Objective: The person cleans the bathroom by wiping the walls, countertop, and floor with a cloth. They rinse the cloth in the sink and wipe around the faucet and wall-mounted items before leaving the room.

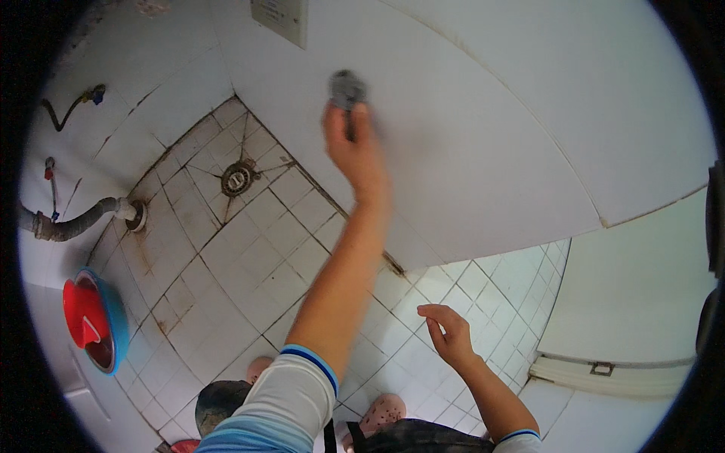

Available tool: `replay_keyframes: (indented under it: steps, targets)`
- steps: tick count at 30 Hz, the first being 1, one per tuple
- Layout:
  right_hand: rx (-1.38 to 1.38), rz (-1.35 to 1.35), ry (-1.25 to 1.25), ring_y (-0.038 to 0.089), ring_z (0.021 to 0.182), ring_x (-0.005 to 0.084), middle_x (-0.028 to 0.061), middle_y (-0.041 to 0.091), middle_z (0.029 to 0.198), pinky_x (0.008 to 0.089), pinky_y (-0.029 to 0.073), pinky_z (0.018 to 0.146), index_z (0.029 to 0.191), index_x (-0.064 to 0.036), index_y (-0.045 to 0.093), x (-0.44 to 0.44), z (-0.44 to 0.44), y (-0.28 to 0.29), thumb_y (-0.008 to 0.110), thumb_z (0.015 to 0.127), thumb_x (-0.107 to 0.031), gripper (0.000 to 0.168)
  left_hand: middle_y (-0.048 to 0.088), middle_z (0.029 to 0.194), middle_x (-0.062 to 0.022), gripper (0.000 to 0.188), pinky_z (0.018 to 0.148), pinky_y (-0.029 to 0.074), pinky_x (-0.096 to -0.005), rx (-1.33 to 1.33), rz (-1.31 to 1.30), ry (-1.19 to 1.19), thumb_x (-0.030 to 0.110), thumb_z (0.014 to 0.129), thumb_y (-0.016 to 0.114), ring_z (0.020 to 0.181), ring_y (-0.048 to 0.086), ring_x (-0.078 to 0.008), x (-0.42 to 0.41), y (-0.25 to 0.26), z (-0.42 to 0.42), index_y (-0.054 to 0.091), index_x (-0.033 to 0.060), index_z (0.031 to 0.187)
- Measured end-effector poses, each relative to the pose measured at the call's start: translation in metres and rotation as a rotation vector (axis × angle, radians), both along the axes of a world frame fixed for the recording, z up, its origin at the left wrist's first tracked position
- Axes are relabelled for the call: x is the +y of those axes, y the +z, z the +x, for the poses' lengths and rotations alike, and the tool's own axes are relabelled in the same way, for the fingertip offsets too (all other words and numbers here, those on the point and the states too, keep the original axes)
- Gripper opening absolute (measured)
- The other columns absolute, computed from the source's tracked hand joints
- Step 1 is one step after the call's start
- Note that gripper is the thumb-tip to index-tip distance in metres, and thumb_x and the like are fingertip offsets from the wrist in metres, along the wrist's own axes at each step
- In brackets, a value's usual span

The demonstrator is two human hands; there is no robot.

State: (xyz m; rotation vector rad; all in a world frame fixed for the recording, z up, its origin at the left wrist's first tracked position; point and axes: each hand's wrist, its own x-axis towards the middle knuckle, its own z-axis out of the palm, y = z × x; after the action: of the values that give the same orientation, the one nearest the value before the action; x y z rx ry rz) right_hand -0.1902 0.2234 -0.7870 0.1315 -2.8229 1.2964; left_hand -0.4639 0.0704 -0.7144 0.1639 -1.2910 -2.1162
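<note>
My left hand [354,147] is stretched out in front of me against the white tiled wall [453,147]. Its fingers are closed around a dark grey scouring pad or brush [347,89], slightly blurred; the exact kind cannot be told. My right hand [448,334] hangs over the tiled floor at the lower right, fingers curled loosely, with nothing visible in it.
A round floor drain [237,179] lies near the wall corner. At left, a grey corrugated drain hose [79,222] enters a floor pipe, and a blue basin [118,328] with a red plastic item [85,314] stands nearby. A white door [628,294] is at right.
</note>
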Motion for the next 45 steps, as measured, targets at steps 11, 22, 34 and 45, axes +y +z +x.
replay_keyframes:
  steps: [11, 22, 34, 45]
  targets:
    - [-0.084, 0.106, -0.054, 0.067, 0.083, 0.0287, 0.0111, 0.068, 0.094, 0.0353, 0.054, 0.07, 0.1, -0.008, 0.068, 0.028, 0.024, -0.029, 0.061, 0.088, -0.007, 0.014, 0.052, 0.131, -0.0139, 0.038, 0.1, 0.034, -0.0413, 0.436, -0.665, 0.277, 0.007, 0.085, 0.049, 0.112, 0.048, -0.029, 0.004, 0.021, -0.033, 0.059, 0.0064, 0.122]
    - [0.398, 0.182, 0.03, 0.056, 0.114, 0.0334, 0.0169, 0.053, 0.13, 0.0398, 0.048, 0.092, 0.12, -0.009, 0.058, -0.032, -0.036, 0.059, 0.069, 0.08, -0.008, 0.042, 0.057, 0.101, -0.0021, 0.026, 0.078, 0.043, -0.027, -0.398, 0.28, -0.417, 0.01, 0.094, 0.05, 0.088, 0.051, -0.0112, 0.002, -0.078, 0.054, 0.054, 0.003, 0.119]
    - [1.358, 0.417, -0.197, 0.055, 0.117, 0.0347, 0.0202, 0.059, 0.123, 0.0441, 0.043, 0.099, 0.108, -0.002, 0.066, -0.014, -0.087, 0.31, 0.047, 0.078, 0.013, 0.039, 0.049, 0.135, -0.0078, 0.038, 0.107, 0.032, -0.033, 0.281, -0.163, -1.13, 0.02, 0.097, 0.054, 0.126, 0.043, -0.0163, -0.063, 0.109, 0.11, 0.051, 0.0044, 0.131]
    - [0.612, 1.493, 0.494, 0.044, 0.13, 0.0211, 0.0082, 0.057, 0.131, 0.0414, 0.024, 0.117, 0.118, 0.001, 0.063, -0.031, -0.157, 0.136, 0.054, 0.084, -0.016, 0.038, 0.042, 0.144, -0.0101, 0.043, 0.113, 0.025, -0.0343, -0.018, 0.06, -0.683, 0.011, 0.095, 0.052, 0.134, 0.037, -0.0238, -0.058, 0.072, 0.048, 0.044, 0.002, 0.136]
